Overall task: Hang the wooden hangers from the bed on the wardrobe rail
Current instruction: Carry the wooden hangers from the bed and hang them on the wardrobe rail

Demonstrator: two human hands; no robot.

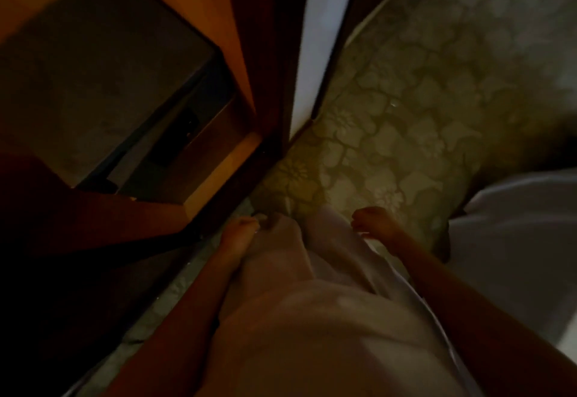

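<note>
Between the wardrobe (218, 22) edge at left and the bed (515, 240) corner at right, a strip of patterned carpet (390, 115) lies open. The left hand (240, 231) and right hand (374, 225) hang over it, each grip loosely curled on nothing. Where the wooden hangers lie cannot be told.

Single head-worn wide-angle view, aimed steeply down wearer's front; left hand (239, 234) and right hand (373, 223) close, low centre; patterned floor (390, 115) beyond, wooden wardrobe (187, 6) upper left, white bedding (515, 234) right edge.
</note>
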